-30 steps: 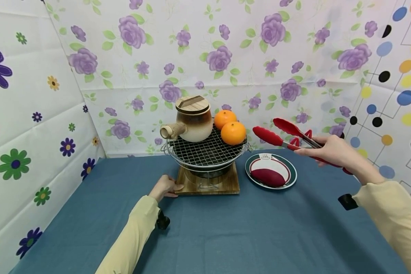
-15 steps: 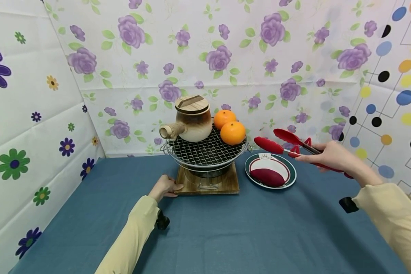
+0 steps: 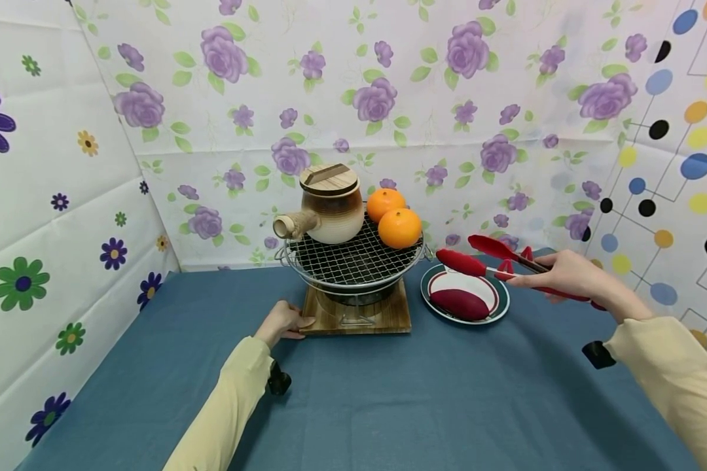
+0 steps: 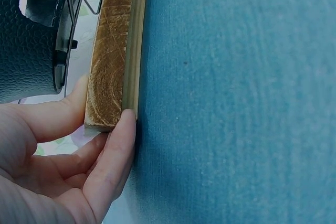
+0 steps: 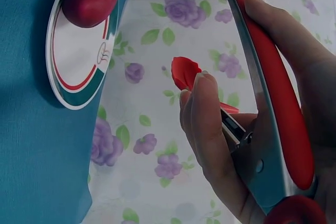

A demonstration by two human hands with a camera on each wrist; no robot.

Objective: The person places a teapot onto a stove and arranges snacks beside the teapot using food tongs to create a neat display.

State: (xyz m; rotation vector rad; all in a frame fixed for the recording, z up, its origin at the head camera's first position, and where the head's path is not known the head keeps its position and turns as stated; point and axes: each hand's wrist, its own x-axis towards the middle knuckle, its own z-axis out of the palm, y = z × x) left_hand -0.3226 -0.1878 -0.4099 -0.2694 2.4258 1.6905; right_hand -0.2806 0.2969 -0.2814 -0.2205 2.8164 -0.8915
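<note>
On a blue-clothed table [image 3: 359, 405], a round grill [image 3: 353, 261] tops a wooden board [image 3: 393, 317], whose front-left corner the left hand [image 3: 283, 320] pinches. The right hand [image 3: 571, 275] grips red tongs [image 5: 273, 85], tips apart, near a plate [image 3: 456, 281], a sweet potato [image 3: 459, 305] toward its front edge.

Tongs [image 5: 275, 95] are red, board [image 3: 393, 315] brn, plate [image 3: 465, 282] wht/grn, cloth [image 3: 412, 399] blue, backdrop [image 3: 424, 134] purple-floral.

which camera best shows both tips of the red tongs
Head view: the tongs show both tips clearly. Right wrist view: closer, but one tip sits at the top edge. Left wrist view: no tongs.
</note>
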